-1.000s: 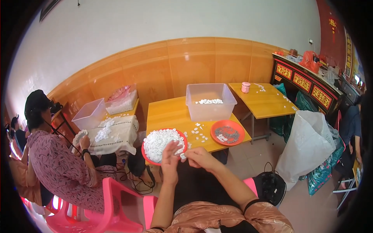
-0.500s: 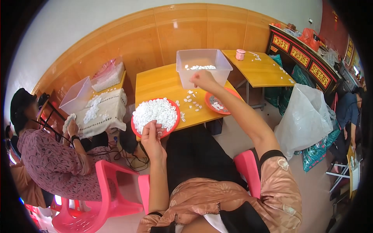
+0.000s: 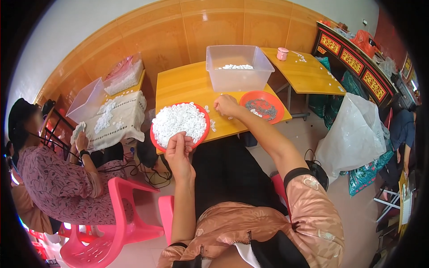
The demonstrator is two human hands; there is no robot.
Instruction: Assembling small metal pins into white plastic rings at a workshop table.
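A round red plate (image 3: 208,127) heaped with small white ring-like plastic pieces (image 3: 178,121) rests at the near left of the yellow table (image 3: 182,85). At its near rim my left hand (image 3: 179,156) is closed in a pinch, fingertips upward; what they hold is too small to make out. My right hand (image 3: 226,106) hovers low over the table between the two plates, fingers curled downward and closed. Any object in them is hidden. Beside it, a second red plate (image 3: 280,107) carries small grey metal-looking bits (image 3: 267,108) and a few white pieces.
Behind my hands stands a clear plastic bin (image 3: 239,80) with white pieces inside. A side table (image 3: 304,80) at right bears a pink cup (image 3: 282,54). To the left, a seated person (image 3: 71,183) handles white pieces at a cloth-covered surface (image 3: 134,111). A whitish sack (image 3: 351,138) stands right.
My right hand has come down from in front of the clear bin to just above the table, left of the second red plate. My left hand stays pinched at the heaped plate's rim.
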